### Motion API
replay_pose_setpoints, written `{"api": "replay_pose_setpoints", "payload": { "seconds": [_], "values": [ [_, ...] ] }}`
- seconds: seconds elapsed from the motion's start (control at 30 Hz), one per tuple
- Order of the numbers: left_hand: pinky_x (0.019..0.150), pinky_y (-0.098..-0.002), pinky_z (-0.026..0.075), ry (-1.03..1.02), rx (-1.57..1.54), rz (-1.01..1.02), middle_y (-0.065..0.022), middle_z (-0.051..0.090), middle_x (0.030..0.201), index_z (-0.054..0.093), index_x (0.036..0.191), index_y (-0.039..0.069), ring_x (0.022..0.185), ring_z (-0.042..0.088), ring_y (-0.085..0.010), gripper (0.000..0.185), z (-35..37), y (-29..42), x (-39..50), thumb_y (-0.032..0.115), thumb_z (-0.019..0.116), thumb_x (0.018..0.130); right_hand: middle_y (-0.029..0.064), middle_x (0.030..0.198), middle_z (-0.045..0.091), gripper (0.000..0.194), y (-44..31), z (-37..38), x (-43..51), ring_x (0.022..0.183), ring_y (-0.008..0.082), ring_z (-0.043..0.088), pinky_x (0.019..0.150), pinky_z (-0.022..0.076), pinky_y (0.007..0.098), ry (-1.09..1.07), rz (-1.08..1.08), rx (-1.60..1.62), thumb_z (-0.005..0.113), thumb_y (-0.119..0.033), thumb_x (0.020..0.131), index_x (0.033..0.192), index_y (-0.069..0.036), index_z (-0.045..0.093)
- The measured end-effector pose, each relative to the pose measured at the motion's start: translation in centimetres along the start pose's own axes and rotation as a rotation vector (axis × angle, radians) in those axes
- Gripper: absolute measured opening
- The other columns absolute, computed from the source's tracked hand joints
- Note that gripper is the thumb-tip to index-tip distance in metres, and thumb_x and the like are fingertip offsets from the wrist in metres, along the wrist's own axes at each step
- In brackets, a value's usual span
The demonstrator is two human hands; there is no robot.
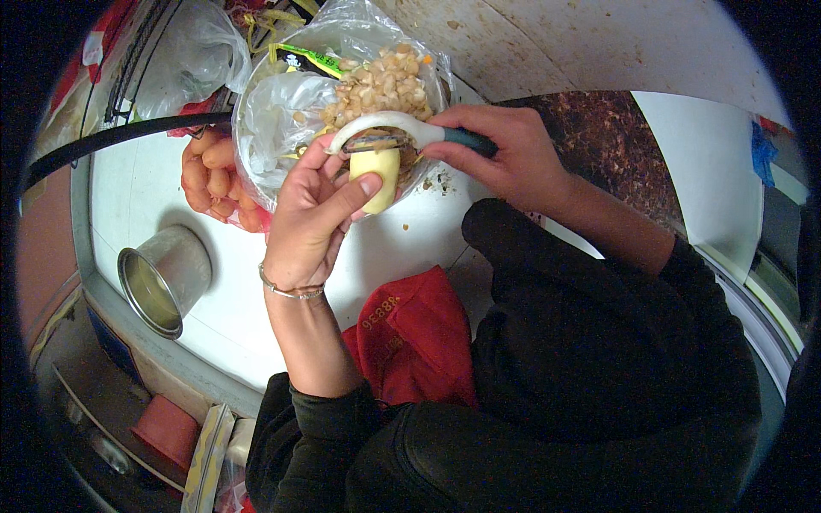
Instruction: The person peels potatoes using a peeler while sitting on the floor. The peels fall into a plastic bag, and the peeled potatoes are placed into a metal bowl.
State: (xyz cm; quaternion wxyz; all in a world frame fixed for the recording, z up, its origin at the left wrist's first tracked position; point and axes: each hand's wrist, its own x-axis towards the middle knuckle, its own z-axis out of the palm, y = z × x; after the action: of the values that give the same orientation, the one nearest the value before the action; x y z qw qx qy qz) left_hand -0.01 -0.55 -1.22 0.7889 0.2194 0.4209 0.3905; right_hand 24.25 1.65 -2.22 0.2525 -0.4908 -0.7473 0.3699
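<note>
My left hand (314, 218) grips a peeled, pale yellow potato (375, 179), its thumb lying along the side. The handle of a vegetable peeler (420, 131), white with a dark green grip, is in my right hand (513, 151). The peeler's blade rests across the top of the potato, with brown peel about it. Both are held over a bin lined with a clear plastic bag (256, 160). Inside lie many light brown scraps (385, 83), crumpled plastic and a green and black wrapper (311, 59).
Left of the bin, a red net bag (253, 218) holds several brownish round items. A metal pot (186, 256) with pale liquid stands on the white floor. A red cloth (417, 333) bearing writing lies before me. A pink container (167, 429) is at lower left.
</note>
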Motion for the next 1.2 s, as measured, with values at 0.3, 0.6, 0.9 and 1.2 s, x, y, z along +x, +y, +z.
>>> {"api": "replay_pose_setpoints", "payload": {
  "seconds": [0.3, 0.6, 0.9, 1.2],
  "values": [
    [0.09, -0.0281, 0.053, -0.05, 0.065, 0.043, -0.0085, 0.059, 0.122, 0.048, 0.134, 0.0, 0.107, 0.062, -0.016, 0.051, 0.3, 1.2, -0.5, -0.008, 0.064, 0.086, 0.0152, 0.087, 0.071, 0.037, 1.0, -0.7, 0.6, 0.076, 0.0341, 0.07, 0.069, 0.0552, 0.0405, 0.057, 0.041, -0.053, 0.07, -0.042, 0.087, 0.102, -0.009, 0.072],
    [0.091, -0.0248, 0.049, 0.062, 0.421, 0.098, -0.0046, 0.06, 0.12, 0.049, 0.136, 0.004, 0.108, 0.06, -0.0133, 0.054, 0.2, 0.4, 0.2, -0.003, 0.07, 0.086, 0.0145, 0.083, 0.071, 0.037, 0.8, -0.8, 0.7, 0.07, 0.0281, 0.07, 0.064, 0.0544, 0.0382, 0.097, 0.127, -0.005, 0.071, -0.042, 0.087, 0.101, -0.008, 0.072],
    [0.093, -0.0292, 0.051, 0.078, 0.254, 0.052, -0.0123, 0.066, 0.117, 0.049, 0.134, 0.0, 0.107, 0.064, -0.0174, 0.053, 0.6, 0.4, -0.1, -0.005, 0.07, 0.085, 0.0108, 0.078, 0.068, 0.028, -0.8, 0.1, 0.3, 0.069, 0.0174, 0.068, 0.063, 0.0519, 0.0297, -0.148, 0.049, 0.071, 0.072, -0.026, 0.089, 0.107, -0.005, 0.069],
    [0.094, -0.0292, 0.051, 0.049, 0.205, 0.02, -0.0143, 0.066, 0.118, 0.049, 0.133, -0.003, 0.107, 0.064, -0.0182, 0.052, 0.6, 0.9, -0.4, -0.007, 0.068, 0.085, 0.0134, 0.084, 0.07, 0.031, -1.4, -0.1, 0.4, 0.073, 0.0251, 0.07, 0.065, 0.0534, 0.0328, -0.086, -0.071, 0.002, 0.075, -0.028, 0.085, 0.106, -0.006, 0.07]
  ]
}}
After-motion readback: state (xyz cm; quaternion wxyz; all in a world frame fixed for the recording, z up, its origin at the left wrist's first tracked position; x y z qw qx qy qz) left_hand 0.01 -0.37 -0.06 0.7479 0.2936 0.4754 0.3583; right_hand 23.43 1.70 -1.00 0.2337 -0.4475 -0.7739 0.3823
